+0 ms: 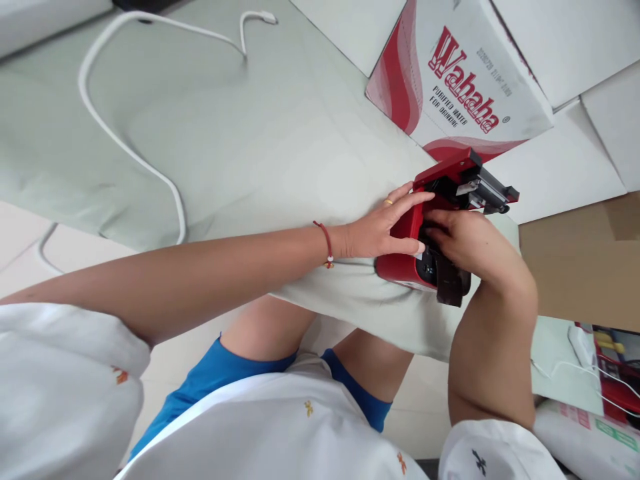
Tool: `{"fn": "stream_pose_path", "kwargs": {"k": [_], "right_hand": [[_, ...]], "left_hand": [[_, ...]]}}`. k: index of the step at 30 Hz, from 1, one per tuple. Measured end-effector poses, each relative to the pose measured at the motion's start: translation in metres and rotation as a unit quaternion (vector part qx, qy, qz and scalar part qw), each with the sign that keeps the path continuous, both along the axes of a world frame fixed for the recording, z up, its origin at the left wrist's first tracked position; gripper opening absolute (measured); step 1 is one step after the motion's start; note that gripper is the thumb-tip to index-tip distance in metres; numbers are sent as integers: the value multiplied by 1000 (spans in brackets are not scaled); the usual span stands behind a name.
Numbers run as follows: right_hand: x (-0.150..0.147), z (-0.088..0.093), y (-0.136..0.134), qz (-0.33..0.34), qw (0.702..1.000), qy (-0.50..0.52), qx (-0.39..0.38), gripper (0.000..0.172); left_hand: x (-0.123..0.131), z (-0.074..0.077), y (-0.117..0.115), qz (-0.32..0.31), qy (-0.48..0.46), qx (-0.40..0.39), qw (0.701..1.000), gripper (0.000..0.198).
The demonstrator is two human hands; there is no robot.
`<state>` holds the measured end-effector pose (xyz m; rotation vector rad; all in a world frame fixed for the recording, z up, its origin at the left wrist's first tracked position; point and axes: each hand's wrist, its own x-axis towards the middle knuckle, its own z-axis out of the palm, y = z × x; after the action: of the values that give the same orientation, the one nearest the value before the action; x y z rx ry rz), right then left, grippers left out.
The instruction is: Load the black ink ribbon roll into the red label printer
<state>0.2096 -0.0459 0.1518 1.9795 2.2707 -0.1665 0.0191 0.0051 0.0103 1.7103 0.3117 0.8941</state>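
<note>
A red, box-shaped device (397, 268) with a black interior lies near the front edge of the cloth-covered table. Its hinged lid (447, 167) stands raised, with a grey and black mechanism (487, 191) on its far side. My left hand (383, 229) grips the device's left side, thumb and fingers apart along the rim of the opening. Into that opening reaches my right hand (467, 243), fingers bent; their tips and whatever they hold are hidden. Below my right hand, a dark brown flap (449, 283) hangs out over the device's edge.
Behind the device stands a white and red water carton (460, 80) among plain white boxes (585, 143). A brown cardboard box (580, 267) is at the right. One white cable (115, 137) curves across the pale green cloth (280, 147). Red items and a white bag (585, 433) lie lower right.
</note>
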Motion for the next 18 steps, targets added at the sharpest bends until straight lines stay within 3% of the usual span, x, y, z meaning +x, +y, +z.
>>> {"fn": "stream_pose_path", "kwargs": {"k": [5,10,15,18], "right_hand": [[-3,-1,3,-13,998,-8,-53,15],[-2,0,-10,-31,999,16,25,24],[3,30,-61,-127,978,96,138,38],[30,52,-102,-187,953,151,183,47]], "left_hand": [[-1,4,-1,-1,14,3,1000,102],[1,2,0,-5,13,1,1000,110],[4,-5,3,4,-9,8,1000,116],[3,-5,3,-8,-5,-7,1000,114]]}}
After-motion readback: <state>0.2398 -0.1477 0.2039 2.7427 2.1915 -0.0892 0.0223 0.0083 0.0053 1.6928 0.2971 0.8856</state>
